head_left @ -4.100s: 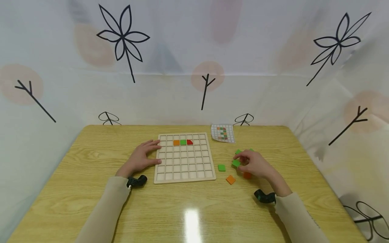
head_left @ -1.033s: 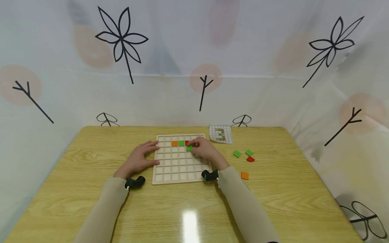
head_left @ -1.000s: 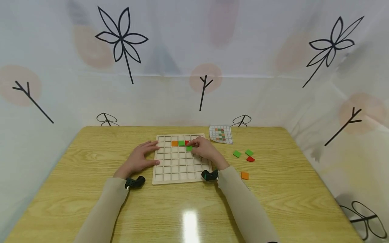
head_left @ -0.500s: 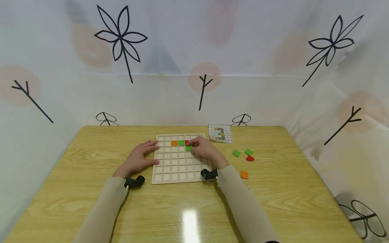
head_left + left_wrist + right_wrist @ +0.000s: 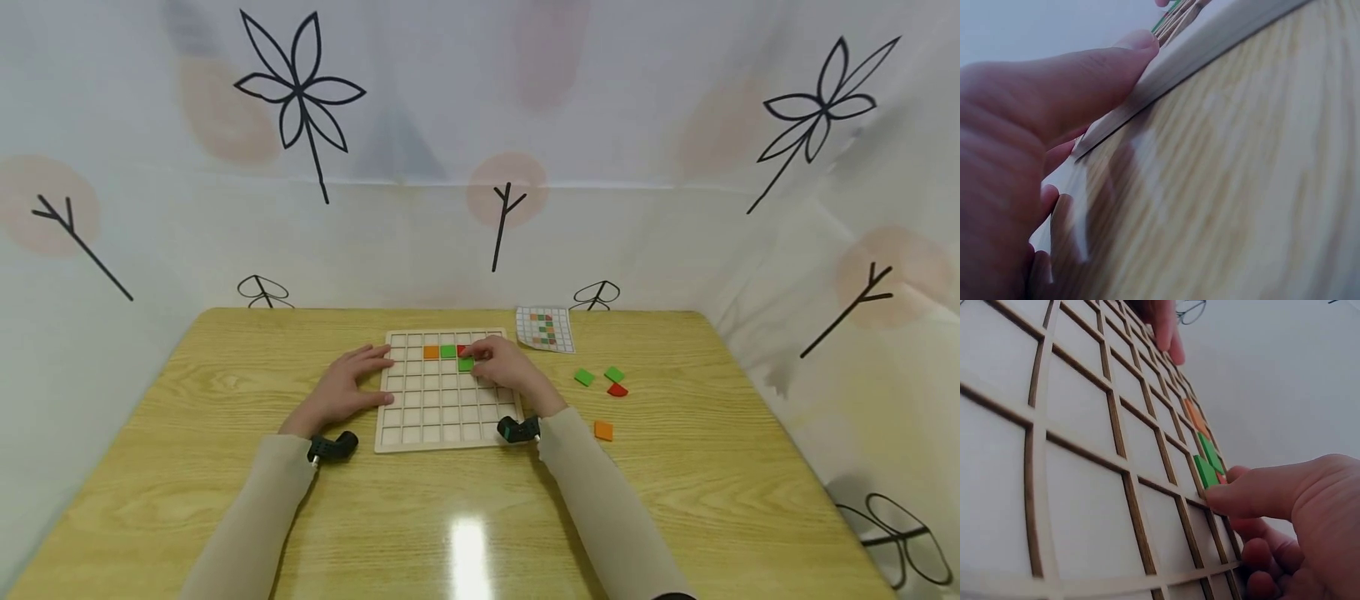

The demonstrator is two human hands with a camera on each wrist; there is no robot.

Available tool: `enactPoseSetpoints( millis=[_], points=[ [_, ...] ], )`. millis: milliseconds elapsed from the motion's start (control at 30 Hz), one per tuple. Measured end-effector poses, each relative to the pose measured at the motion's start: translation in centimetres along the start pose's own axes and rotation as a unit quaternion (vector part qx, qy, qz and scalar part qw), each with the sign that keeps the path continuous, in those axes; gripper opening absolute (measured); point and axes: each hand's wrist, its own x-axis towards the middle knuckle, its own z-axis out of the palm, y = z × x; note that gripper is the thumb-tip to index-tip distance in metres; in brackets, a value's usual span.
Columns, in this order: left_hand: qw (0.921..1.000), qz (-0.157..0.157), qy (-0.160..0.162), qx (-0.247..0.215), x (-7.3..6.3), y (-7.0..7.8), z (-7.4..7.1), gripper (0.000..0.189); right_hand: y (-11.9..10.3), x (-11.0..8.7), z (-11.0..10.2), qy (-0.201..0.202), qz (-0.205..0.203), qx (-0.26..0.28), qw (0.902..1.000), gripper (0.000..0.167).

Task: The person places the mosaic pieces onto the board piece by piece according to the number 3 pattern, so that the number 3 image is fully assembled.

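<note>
A wooden grid board [image 5: 450, 408] lies on the table. In one row of its cells sit an orange square tile [image 5: 431, 352], a green square tile [image 5: 447, 352] and a red quarter-round tile [image 5: 461, 351], the last partly covered by my fingers. My right hand [image 5: 506, 367] pinches another green square tile [image 5: 466, 365] at the cell just below the red one. In the right wrist view that tile [image 5: 1205, 472] stands slightly raised beside my thumb [image 5: 1241, 494]. My left hand [image 5: 341, 392] rests against the board's left edge, thumb and fingers spread, steadying nothing else.
A paper pattern card [image 5: 545, 329] lies behind the board on the right. On the table to the right are two green tiles [image 5: 584, 377], a red quarter-round tile [image 5: 617, 390] and an orange tile [image 5: 603, 430]. A patterned cloth [image 5: 420, 233] hangs behind the table.
My right hand picked up a green tile from the right-hand pieces and carried it left to the board. Over the last second it stays there almost still. The left hand keeps its place.
</note>
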Motion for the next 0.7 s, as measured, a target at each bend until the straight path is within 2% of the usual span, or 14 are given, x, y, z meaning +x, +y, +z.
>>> enactPoseSetpoints(
  millis=[233, 567, 700],
  points=[
    [1.0000, -0.007, -0.006, 0.001, 0.1, 0.1, -0.1, 0.064, 0.4, -0.6, -1.2, 0.033, 0.002, 0.039, 0.9987, 0.026],
    [1.0000, -0.008, -0.004, -0.003, 0.0, 0.2, 0.0, 0.065, 1.6, -2.8, -3.4, 0.045, 0.006, 0.035, 0.9984, 0.025],
    [1.0000, -0.006, -0.004, 0.001, -0.1, 0.0, 0.0, 0.064, 2.1, -3.9, -4.2, 0.056, 0.006, 0.010, 0.9983, 0.025]
  ],
)
